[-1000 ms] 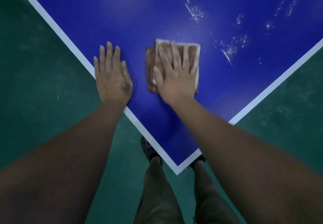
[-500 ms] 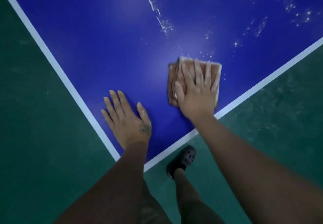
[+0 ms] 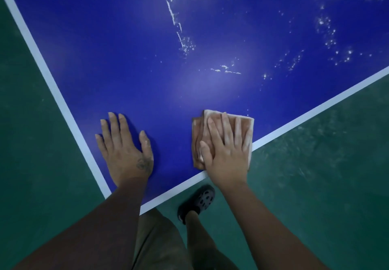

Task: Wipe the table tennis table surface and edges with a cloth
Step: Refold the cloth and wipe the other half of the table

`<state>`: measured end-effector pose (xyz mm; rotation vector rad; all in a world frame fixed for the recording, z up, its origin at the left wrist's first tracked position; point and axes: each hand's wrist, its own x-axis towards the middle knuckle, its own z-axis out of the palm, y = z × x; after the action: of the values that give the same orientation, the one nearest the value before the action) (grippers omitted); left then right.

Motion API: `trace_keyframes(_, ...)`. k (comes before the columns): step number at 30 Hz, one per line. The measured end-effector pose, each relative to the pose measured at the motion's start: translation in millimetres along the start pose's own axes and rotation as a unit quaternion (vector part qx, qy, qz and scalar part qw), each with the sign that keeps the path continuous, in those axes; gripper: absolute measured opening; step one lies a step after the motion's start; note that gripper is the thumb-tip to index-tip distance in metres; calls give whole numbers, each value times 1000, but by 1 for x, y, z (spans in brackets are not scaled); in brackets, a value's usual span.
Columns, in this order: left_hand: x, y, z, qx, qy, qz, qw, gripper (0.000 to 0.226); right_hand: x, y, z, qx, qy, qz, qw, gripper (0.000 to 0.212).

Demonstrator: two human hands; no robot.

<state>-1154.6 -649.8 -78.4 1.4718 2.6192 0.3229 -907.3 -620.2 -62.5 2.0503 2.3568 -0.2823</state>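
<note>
Fingers [image 3: 226, 130] flat on folded cloth [image 3: 197, 139], glossy blue table [image 3: 126, 59]

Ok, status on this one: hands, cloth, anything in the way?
Right hand flat, pressing cloth at the white edge line. Left hand flat on the table. White specks farther in; nothing blocking.

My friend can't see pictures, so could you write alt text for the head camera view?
A person's right hand presses a folded brownish cloth flat on a blue table tennis table by its white edge line. The left hand rests flat beside it; white specks dot the surface beyond.
</note>
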Motion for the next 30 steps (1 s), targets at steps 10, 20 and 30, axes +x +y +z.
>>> trace_keyframes(10,-1,0,1,-3,10,11,1000,71,147,44,-17,-6,-16,94,995,68)
trace_keyframes(20,0,-3,1,-12,0,2,1000,72,76,-36,7,-12,7,-23,1000,67)
trace_keyframes(30,0,-4,3,-9,-12,-5,1000,73,159,-22,-13,-32,-5,6,999,68)
